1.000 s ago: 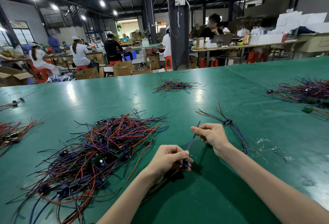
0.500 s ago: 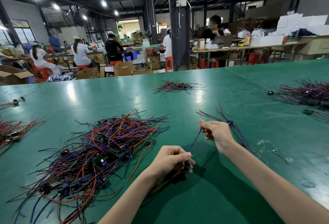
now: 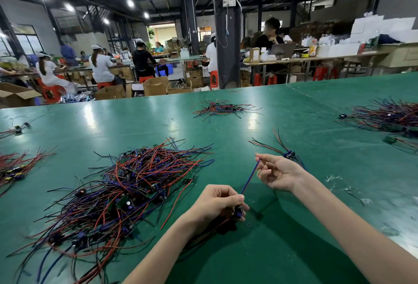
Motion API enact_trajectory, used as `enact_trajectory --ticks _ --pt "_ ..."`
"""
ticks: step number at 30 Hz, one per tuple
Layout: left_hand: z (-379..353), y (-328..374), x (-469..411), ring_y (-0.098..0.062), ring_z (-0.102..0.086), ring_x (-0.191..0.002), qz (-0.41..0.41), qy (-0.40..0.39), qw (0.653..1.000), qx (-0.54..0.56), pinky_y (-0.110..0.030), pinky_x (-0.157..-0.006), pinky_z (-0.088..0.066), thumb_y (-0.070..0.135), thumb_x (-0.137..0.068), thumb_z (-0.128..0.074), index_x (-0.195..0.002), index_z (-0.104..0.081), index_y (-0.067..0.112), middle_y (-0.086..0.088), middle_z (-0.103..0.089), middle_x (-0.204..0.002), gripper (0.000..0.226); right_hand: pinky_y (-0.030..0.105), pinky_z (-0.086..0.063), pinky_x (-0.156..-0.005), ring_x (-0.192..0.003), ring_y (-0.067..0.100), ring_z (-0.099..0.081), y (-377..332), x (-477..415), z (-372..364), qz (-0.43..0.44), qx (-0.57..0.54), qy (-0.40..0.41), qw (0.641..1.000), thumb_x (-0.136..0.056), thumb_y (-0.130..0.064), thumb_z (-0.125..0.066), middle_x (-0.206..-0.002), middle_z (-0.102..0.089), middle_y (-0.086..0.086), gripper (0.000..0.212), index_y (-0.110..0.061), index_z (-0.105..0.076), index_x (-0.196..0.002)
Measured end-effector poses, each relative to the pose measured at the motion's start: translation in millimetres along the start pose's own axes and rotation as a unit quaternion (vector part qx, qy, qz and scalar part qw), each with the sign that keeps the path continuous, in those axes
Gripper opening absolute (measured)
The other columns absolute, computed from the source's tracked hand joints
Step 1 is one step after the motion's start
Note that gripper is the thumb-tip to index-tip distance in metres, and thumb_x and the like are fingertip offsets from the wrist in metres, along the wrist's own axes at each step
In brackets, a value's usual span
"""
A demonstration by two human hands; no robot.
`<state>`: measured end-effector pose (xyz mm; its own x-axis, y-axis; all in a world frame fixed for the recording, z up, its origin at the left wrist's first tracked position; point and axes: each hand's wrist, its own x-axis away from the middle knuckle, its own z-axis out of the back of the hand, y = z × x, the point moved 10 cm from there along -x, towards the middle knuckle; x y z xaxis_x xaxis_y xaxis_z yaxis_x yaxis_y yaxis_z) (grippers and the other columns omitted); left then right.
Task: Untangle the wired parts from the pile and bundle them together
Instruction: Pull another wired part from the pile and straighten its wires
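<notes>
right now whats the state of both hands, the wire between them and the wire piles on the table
left hand, curled round a wired part
right hand, fingers loosely curled, grip unclear
blue wire, straight, running from the left hand to the right index fingertip
big pile, tangled, left of the hands
small bundle, gathered, lying beyond the right hand

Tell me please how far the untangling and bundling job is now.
Done: a small bundle lies beyond the right hand. In hand: the left hand grips one wired part, its blue wire stretched to the right hand's fingertips. Left: the large pile, so most remains.
</notes>
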<state>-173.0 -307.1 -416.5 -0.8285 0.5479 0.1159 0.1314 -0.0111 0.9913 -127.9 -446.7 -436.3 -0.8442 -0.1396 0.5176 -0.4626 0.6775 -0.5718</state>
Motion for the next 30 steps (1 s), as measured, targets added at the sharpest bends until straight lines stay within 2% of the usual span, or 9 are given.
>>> enact_trajectory --ticks 7,12,14,19,23,24,25,26,30 --pt "-1.0 1.7 2.1 -0.021 -0.063 -0.054 0.002 -0.002 1.0 -0.001 -0.03 -0.06 -0.056 0.003 -0.087 -0.062 -0.07 -0.059 0.001 -0.02 -0.069 -0.079 0.018 0.014 -0.035 -0.032 -0.034 0.007 -0.042 -11.9 -0.1 5.1 0.051 0.09 0.017 0.995 -0.083 -0.016 -0.067 -0.049 -0.05 0.001 0.028 -0.004 -0.063 -0.057" --pt "-0.5 1.7 2.8 -0.022 -0.062 -0.055 0.002 -0.002 1.0 -0.002 -0.032 -0.064 -0.056 0.004 -0.087 -0.062 -0.067 -0.06 0.004 -0.021 -0.069 -0.08 0.021 0.013 -0.03 -0.033 -0.037 0.003 -0.046 -31.8 2.3 5.6 0.165 0.203 0.042 0.964 -0.082 -0.021 -0.071 -0.051 -0.056 -0.001 0.023 -0.007 -0.066 -0.064" --pt "-1.2 1.7 3.1 -0.022 -0.063 -0.057 0.001 -0.004 1.0 0.001 -0.032 -0.064 -0.057 0.004 -0.087 -0.063 -0.067 -0.061 0.004 -0.021 -0.069 -0.081 0.021 0.013 -0.028 -0.035 -0.039 0.005 -0.044 -44.3 6.8 2.9 0.252 0.251 0.058 0.933 -0.079 -0.019 -0.074 -0.054 -0.058 0.003 0.021 -0.005 -0.067 -0.065" --pt "-8.7 2.7 4.8 -0.022 -0.065 -0.063 -0.007 -0.016 1.0 0.003 -0.033 -0.067 -0.058 0.007 -0.088 -0.063 -0.07 -0.061 0.005 -0.018 -0.07 -0.083 0.018 0.013 -0.037 -0.05 -0.051 0.01 -0.045 -63.3 29.9 -15.6 0.474 0.401 0.113 0.776 -0.073 -0.013 -0.08 -0.056 -0.059 0.002 0.019 -0.005 -0.067 -0.062" --pt "-7.9 3.0 5.6 -0.022 -0.064 -0.064 -0.006 -0.015 1.0 0.025 -0.033 -0.066 -0.057 0.006 -0.087 -0.063 -0.071 -0.061 0.002 -0.021 -0.069 -0.083 0.017 0.029 -0.038 -0.051 -0.051 0.017 -0.044 -54.5 62.0 -49.1 0.64 0.559 0.138 0.509 -0.073 -0.013 -0.081 -0.058 -0.052 -0.002 0.023 -0.003 -0.065 -0.06" --pt "-8.6 2.8 6.1 -0.022 -0.064 -0.063 -0.004 -0.019 1.0 0.024 -0.033 -0.066 -0.057 0.005 -0.087 -0.063 -0.071 -0.061 0.003 -0.021 -0.069 -0.083 0.017 0.03 -0.038 -0.05 -0.05 0.017 -0.044 -50.1 62.3 -53.6 0.647 0.578 0.133 0.479 -0.073 -0.015 -0.081 -0.059 -0.052 -0.003 0.022 -0.004 -0.066 -0.061" --pt "-9.2 2.7 6.6 -0.022 -0.064 -0.061 -0.003 -0.022 1.0 0.021 -0.033 -0.065 -0.057 0.006 -0.087 -0.063 -0.07 -0.06 0.003 -0.021 -0.069 -0.083 0.017 0.03 -0.039 -0.05 -0.05 0.017 -0.044 -48.8 60.0 -54.3 0.643 0.579 0.129 0.485 -0.074 -0.017 -0.08 -0.058 -0.052 -0.004 0.021 -0.005 -0.067 -0.062" --pt "-9.8 2.8 7.1 -0.022 -0.063 -0.06 -0.003 -0.025 1.0 0.014 -0.033 -0.064 -0.056 0.006 -0.087 -0.063 -0.07 -0.06 0.004 -0.021 -0.069 -0.083 0.018 0.031 -0.04 -0.051 -0.05 0.015 -0.045 -51.1 55.5 -51.2 0.626 0.563 0.126 0.526 -0.075 -0.018 -0.08 -0.057 -0.053 -0.005 0.02 -0.007 -0.068 -0.062" --pt "-10.0 5.0 7.3 -0.022 -0.063 -0.06 -0.004 -0.026 1.0 0.002 -0.03 -0.062 -0.055 0.007 -0.087 -0.063 -0.067 -0.062 0.006 -0.019 -0.069 -0.082 0.02 0.022 -0.037 -0.042 -0.036 0.008 -0.041 -56.2 23.0 -20.8 0.447 0.362 0.078 0.815 -0.079 -0.017 -0.076 -0.052 -0.063 0.004 0.021 -0.007 -0.068 -0.062"
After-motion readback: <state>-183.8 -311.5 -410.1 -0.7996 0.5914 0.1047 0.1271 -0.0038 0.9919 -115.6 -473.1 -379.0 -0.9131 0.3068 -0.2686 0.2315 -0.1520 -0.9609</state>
